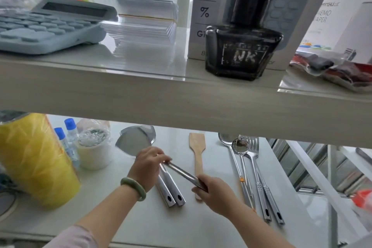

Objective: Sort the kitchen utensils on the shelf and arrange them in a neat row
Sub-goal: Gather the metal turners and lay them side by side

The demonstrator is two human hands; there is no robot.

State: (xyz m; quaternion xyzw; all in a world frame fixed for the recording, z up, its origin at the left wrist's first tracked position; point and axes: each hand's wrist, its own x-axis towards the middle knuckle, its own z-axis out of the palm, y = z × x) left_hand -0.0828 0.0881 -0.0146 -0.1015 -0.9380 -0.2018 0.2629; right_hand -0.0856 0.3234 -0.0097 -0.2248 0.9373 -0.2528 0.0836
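Utensils [259, 177] lie on the white lower shelf [120, 217], handles toward the viewer; wooden spatula [197, 153] mid-shelf. Left hand [150, 164] and right hand [215, 191] each grip one end of a steel handle [181, 172] above two turners [169, 189]. Upper shelf [141, 94] holds calculator [46, 26] and ink bottle [243, 42].

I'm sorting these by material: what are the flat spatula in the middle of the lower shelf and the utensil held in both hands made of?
The flat spatula looks like unfinished wood or bamboo: pale tan, matte, no glare. The held utensil looks like polished stainless steel: silver-grey, with bright reflections along its handle.
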